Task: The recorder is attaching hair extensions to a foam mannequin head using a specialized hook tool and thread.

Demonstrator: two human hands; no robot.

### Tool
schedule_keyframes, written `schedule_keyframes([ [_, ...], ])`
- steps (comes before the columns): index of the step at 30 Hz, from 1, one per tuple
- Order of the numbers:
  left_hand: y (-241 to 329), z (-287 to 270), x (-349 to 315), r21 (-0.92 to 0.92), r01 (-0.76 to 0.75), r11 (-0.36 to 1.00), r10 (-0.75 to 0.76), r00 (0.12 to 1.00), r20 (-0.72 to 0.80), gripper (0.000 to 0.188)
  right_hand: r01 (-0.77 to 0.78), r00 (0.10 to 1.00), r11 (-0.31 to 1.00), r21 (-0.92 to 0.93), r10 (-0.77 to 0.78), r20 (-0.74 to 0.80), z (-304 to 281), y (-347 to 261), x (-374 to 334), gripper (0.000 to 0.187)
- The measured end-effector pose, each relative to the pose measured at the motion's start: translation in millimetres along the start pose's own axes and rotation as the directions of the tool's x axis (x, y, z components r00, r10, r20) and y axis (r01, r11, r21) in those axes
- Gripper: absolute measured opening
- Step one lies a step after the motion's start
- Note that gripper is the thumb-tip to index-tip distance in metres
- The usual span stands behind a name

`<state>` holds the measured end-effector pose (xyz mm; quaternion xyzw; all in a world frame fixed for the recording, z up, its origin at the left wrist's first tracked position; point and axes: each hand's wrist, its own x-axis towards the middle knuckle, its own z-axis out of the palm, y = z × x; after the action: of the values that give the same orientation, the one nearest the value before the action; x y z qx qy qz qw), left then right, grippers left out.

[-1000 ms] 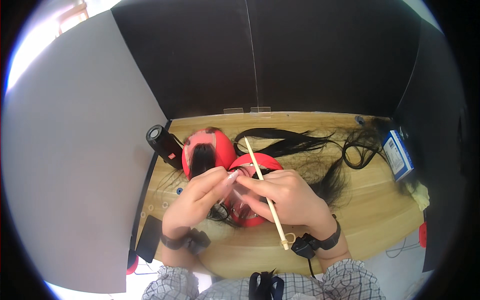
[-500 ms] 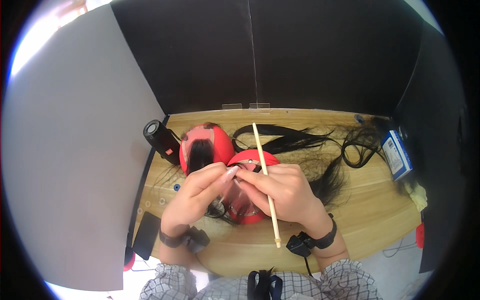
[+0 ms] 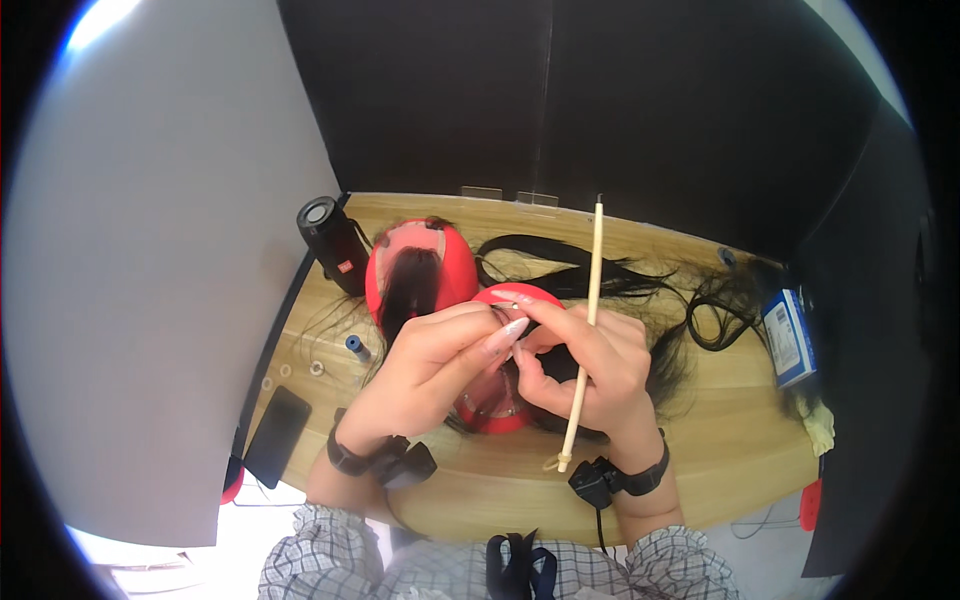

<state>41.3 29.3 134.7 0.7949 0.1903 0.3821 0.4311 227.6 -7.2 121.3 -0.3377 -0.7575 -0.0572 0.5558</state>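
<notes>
My left hand (image 3: 445,365) is closed in a pinch, its thumb and fingertips meeting my right fingers; what it pinches is too small to make out. My right hand (image 3: 595,365) has a long pale wooden stick (image 3: 594,270) tucked across it, dark at the far tip, with a small ring near its lower end. Its thumb and index finger curl toward the left fingertips. Directly below both hands is a red wig head (image 3: 497,423) with a net cap and dark hair, largely covered by them. Just behind to the left sits a second red wig head (image 3: 458,265) with black hair.
Behind the near head lies a long black hair bundle (image 3: 545,248). At right are a blue and white box (image 3: 790,340) and a yellowish cloth (image 3: 819,428). A black cylindrical speaker (image 3: 333,245), a small blue bottle (image 3: 357,347) and a dark phone-like slab (image 3: 278,437) are at left.
The view has shifted a little. My right index finger has lifted and spread from its thumb, and the stick has swung to lean right at its far end. My left hand still pinches.
</notes>
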Motion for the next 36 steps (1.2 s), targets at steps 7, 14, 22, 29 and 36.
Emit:
schedule_keyframes([
  [7,11,1,-8,0.09,0.051,0.995,-0.043,0.995,-0.086,0.022,-0.115,0.991,0.987,0.113,0.107,0.078,-15,-2,3,0.042],
  [14,-2,5,-32,0.282,-0.343,0.896,0.319,0.939,0.127,0.01,-0.361,0.909,0.807,0.468,0.417,-0.018,-55,16,-17,0.078],
  [22,-65,45,-45,0.319,-0.454,0.832,0.376,0.884,0.278,0.02,-0.511,0.808,0.513,0.69,0.559,0.184,-19,5,-30,0.098],
  [29,-86,43,-54,0.377,-0.375,0.847,0.331,0.926,0.179,0.02,-0.53,0.833,0.539,0.655,0.478,0.28,14,19,-54,0.007],
  [36,-95,37,-62,0.319,-0.355,0.878,0.325,0.934,0.145,0.011,-0.612,0.706,0.26,0.747,0.606,0.367,27,33,-71,0.023],
])
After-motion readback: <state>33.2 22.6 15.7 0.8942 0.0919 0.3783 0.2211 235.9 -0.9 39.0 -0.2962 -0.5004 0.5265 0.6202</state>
